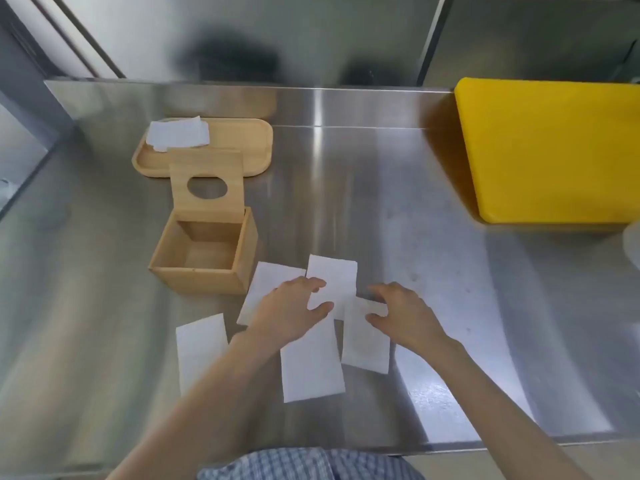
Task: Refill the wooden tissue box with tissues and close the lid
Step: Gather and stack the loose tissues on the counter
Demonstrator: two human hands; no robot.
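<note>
White folded tissues (313, 368) are lying spread on the steel bench (415, 209) under both hands. Left hand (291, 311) is pressing down on them with its grip open, fingers spread; right hand (401, 315) is hovering just beside it, grip likewise open, fingertips touching a tissue. At 11 o'clock the wooden tissue box (204, 261) is standing empty, its holed lid (206, 183) raised upright. Beyond it a wooden tray (242, 147) is carrying more tissues. At 2 o'clock a yellow cutting board (547, 150) is lying.
</note>
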